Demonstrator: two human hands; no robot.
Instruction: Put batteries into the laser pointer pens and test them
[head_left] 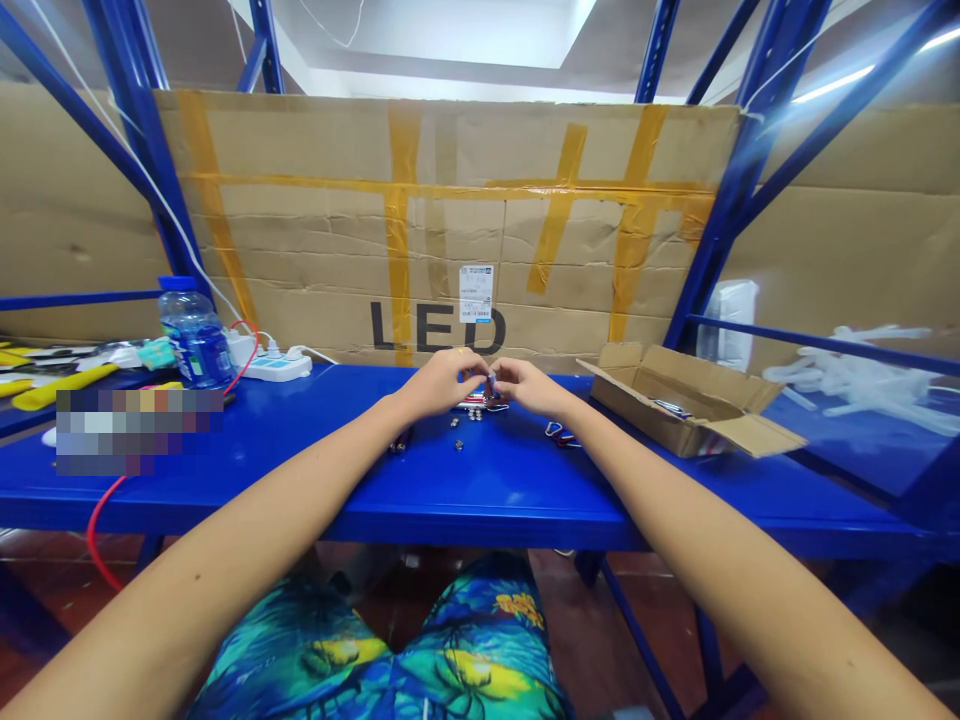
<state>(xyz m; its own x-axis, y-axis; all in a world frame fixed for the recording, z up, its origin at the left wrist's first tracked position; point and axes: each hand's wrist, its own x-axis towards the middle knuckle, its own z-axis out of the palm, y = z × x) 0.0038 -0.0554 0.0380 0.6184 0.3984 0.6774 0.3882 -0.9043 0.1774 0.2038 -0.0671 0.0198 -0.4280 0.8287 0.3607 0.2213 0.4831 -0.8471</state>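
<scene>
My left hand [448,382] and my right hand [529,388] meet above the middle of the blue table [480,490], fingertips pinched. Between them is a small, slim piece [492,386], dark and silvery, too small to name. Below the fingers lie some thin red and white pieces [472,401], partly covered by my hands. Several tiny metal parts [459,444] are scattered just in front. Small dark pieces [400,443] sit beside my left forearm. By my right wrist are blue and red carabiner-like clips [559,434], partly hidden by the arm.
An open cardboard box [660,400] with a few small items stands at right. To the left are a blue-capped bottle [193,335], a white power strip [274,365] and a red cable [97,530]. Large cardboard [315,250] walls off the back between blue posts [731,190].
</scene>
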